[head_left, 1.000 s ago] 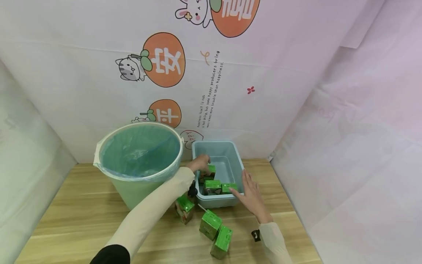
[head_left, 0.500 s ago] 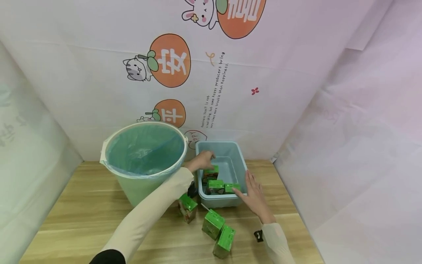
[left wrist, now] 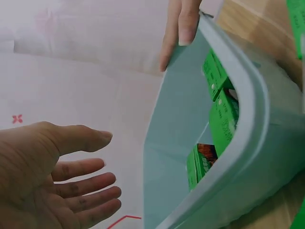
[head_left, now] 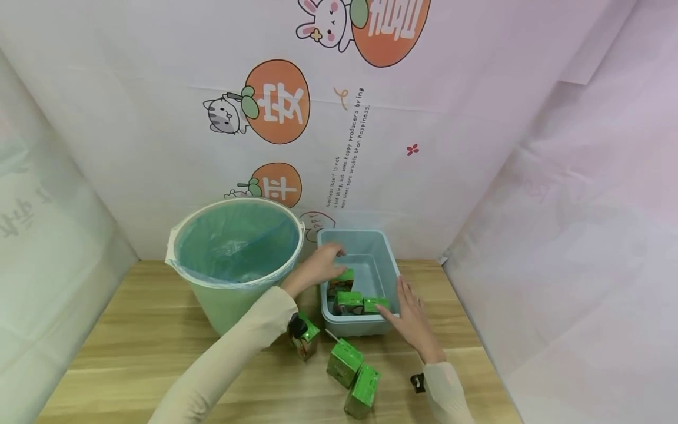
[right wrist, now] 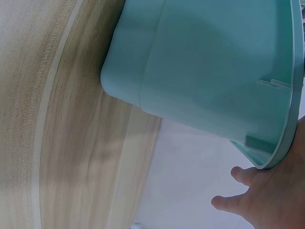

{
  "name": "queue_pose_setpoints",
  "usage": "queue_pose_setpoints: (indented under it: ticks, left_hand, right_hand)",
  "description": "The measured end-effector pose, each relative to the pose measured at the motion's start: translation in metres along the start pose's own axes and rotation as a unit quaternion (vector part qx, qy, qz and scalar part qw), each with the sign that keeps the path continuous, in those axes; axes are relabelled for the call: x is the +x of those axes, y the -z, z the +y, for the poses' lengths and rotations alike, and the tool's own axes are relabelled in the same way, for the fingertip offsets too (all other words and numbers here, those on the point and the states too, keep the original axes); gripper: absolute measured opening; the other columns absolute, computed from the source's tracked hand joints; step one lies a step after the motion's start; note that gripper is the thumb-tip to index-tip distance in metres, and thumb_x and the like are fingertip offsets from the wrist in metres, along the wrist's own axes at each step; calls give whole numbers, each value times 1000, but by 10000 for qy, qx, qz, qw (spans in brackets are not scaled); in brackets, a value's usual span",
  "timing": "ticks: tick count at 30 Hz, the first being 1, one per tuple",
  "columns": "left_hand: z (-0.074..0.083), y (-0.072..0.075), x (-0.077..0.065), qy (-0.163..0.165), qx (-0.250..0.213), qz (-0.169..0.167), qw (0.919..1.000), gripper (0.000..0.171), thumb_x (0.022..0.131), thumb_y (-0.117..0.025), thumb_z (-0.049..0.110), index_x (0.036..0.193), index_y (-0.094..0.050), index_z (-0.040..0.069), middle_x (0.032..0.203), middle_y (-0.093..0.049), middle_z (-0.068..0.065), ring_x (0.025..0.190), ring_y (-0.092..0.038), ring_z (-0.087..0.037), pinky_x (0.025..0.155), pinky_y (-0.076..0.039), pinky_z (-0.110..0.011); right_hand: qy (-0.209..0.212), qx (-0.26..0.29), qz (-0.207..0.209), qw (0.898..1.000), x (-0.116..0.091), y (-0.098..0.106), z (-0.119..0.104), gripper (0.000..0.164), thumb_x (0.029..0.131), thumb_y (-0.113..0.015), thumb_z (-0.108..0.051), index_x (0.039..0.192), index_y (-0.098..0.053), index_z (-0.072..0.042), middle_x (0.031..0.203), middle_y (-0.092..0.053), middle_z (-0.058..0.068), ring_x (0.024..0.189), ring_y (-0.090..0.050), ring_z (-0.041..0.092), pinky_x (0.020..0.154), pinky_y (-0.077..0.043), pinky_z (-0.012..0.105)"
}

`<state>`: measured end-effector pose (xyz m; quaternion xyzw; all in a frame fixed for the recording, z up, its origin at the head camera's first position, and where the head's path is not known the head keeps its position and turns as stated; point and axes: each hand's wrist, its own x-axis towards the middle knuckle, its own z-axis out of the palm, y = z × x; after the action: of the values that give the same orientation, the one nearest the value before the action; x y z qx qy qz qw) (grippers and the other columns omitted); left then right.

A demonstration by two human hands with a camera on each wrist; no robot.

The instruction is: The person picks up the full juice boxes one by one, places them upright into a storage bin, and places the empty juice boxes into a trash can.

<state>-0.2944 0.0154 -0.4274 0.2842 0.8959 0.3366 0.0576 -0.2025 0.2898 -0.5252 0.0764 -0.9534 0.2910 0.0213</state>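
A light-blue plastic bin [head_left: 365, 327] stands on the table with small green-topped drink cartons inside, one [head_left: 341, 281] at the left wall and two, a middle one [head_left: 349, 300] and a right one [head_left: 374, 304], along the front. My left hand [head_left: 319, 266] reaches over the bin's left rim, just above the left carton; the left wrist view shows its fingers spread loosely and holding nothing. My right hand [head_left: 415, 327] grips the bin's right rim near the front corner, fingers outside, thumb over the inside.
A tall green bucket [head_left: 212, 306] lined with a blue bag stands left of the bin. In front of the bin are three more cartons: one [head_left: 305, 346] beneath the left wrist, one with a straw [head_left: 344, 360], and one [head_left: 363, 391] nearest me. White cloth walls enclose the table.
My left hand has drawn slightly back from the left carton, its fingers loosening off it. The right hand stays at the rim. The view has shifted a little.
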Motion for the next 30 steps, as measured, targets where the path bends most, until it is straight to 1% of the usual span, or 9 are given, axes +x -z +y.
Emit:
queue_pose_setpoints:
  ticks: [3, 6, 9, 13, 17, 20, 22, 27, 30]
  left_hand:
    - [2, 0, -12, -21, 79, 93, 9999, 40, 101, -74, 12, 136, -63, -3, 137, -62, -19, 128, -60, -35, 105, -52, -48]
    - [2, 3, -23, -75, 135, 248, 9996, 42, 100, -75, 11, 136, -62, -4, 137, -61, -20, 126, -61, -36, 103, -53, -48]
    - [3, 4, -34, -106, 223, 310, 9992, 44, 100, -76, 15, 138, -61, -3, 136, -61, -18, 124, -62, -35, 103, -54, -48]
    - [10, 4, -51, -103, 158, 284, 9994, 50, 100, -76, 19, 143, -59, -1, 142, -59, -17, 128, -61, -36, 103, -53, -50]
    - [14, 3, -65, -117, 72, 407, 9991, 52, 100, -77, 21, 145, -57, 1, 146, -58, -16, 130, -60, -35, 105, -53, -50]
    - [15, 3, -76, -128, 75, 523, 9985, 53, 100, -77, 21, 145, -57, 3, 145, -58, -15, 131, -59, -34, 106, -51, -50]
    - [15, 3, -83, -141, 104, 609, 9980, 54, 99, -78, 21, 146, -57, 3, 144, -58, -16, 133, -58, -36, 107, -50, -52]
    - [12, -1, -103, -318, 359, 925, 9946, 57, 96, -82, 19, 143, -58, -1, 137, -61, -18, 127, -60, -36, 105, -52, -52]
    - [7, -8, -114, -276, 419, 1010, 9936, 57, 95, -82, 21, 142, -58, -1, 137, -61, -17, 123, -63, -35, 101, -55, -50]
  right_hand:
    - [4, -7, 3, 10000, 0, 0, 1, 103, 104, -60, -56, 168, -3, 2, 175, -1, 21, 160, -2, 46, 124, 2, 68]
    - [30, -26, 7, 10000, 0, 0, 1, 103, 104, -60, -57, 168, -4, 2, 175, -1, 21, 160, -3, 46, 124, 2, 68]
    - [28, -17, -4, 10000, 0, -1, 1, 104, 104, -60, -57, 168, -3, 1, 175, -2, 21, 160, -3, 46, 124, 2, 67]
    - [-7, 26, -23, 10000, 0, -1, 2, 104, 104, -60, -57, 168, -2, 0, 175, -1, 22, 160, -1, 45, 124, 3, 67]
    - [20, 33, 29, 10000, 0, -2, 2, 102, 104, -60, -56, 168, -4, 1, 175, -3, 23, 160, -2, 47, 124, 2, 69]
    - [36, 29, 60, 10000, -1, -2, 1, 101, 104, -60, -55, 168, -5, 2, 175, -4, 24, 160, -3, 47, 124, 1, 70]
    - [34, 31, 43, 10000, -1, -2, 1, 101, 105, -60, -55, 168, -5, 2, 175, -4, 23, 160, -2, 46, 124, 1, 69]
    - [7, 58, -8, 10000, -2, -2, 1, 101, 105, -59, -55, 168, -3, 1, 175, -3, 23, 160, -1, 46, 124, 1, 69]
    - [17, 59, 7, 10000, -1, -1, 2, 101, 105, -59, -55, 168, -4, 1, 175, -3, 24, 160, -2, 47, 124, 1, 69]
